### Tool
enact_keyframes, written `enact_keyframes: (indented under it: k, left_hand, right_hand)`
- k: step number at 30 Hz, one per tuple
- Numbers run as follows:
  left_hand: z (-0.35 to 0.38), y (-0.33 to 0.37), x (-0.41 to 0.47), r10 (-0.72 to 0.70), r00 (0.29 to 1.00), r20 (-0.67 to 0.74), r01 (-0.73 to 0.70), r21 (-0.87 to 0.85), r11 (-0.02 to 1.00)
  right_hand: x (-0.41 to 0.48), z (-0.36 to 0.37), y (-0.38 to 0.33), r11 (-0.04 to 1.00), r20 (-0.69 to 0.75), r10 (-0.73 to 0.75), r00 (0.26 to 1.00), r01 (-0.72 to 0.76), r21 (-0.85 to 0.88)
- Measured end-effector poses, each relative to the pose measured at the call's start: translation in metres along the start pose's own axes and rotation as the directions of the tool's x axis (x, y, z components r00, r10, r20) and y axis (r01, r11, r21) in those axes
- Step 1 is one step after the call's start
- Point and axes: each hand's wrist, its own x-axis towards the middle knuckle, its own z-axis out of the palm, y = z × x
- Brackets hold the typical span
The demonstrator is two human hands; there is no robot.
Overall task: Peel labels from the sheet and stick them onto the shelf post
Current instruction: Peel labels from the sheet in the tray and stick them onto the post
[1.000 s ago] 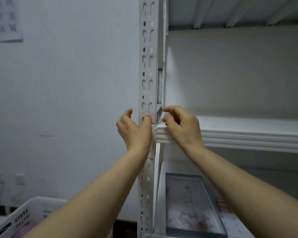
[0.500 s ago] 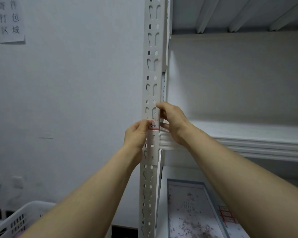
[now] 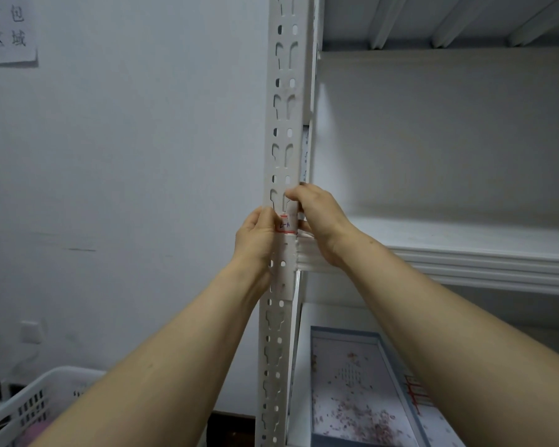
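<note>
Label (image 3: 287, 224), one only and red-edged, lies on the front of the single shelf post (image 3: 284, 124), between two hands. The left hand (image 3: 257, 235) clasps the post, thumb pressing the label's left edge. The right hand (image 3: 317, 214) curls round the post's right edge. One white basket (image 3: 29, 408) stands lower left, and one paper sign (image 3: 10, 30) is on the wall.

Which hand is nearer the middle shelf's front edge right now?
Right. The right hand lies against the shelf edge where it meets the post, fingers hooked over the post. The left hand grips the post's far side, thumb on the label.
</note>
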Motion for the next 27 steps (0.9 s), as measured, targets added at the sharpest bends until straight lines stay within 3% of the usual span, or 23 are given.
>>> enact_keyframes:
  k: [7, 17, 27]
  left_hand:
    - [-0.0034, -0.0005, -0.0027, -0.028, 0.998, 0.050, 0.027, 0.007, 1.000]
    - [0.0017, -0.0032, -0.0011, 0.061, 0.998, -0.028, -0.059, 0.060, 0.996]
    - [-0.0011, -0.0083, 0.0025, 0.053, 0.999, -0.003, -0.053, 0.078, 0.996]
  right_hand:
    - [0.0015, -0.0017, 0.0020, 0.999, 0.007, 0.006, 1.000, -0.006, 0.033]
    - [0.0028, -0.0036, 0.0028, 0.999, 0.018, 0.011, 1.000, -0.011, 0.038]
    - [0.0058, -0.0023, 0.0066, 1.000, 0.024, -0.020, 1.000, 0.020, 0.003]
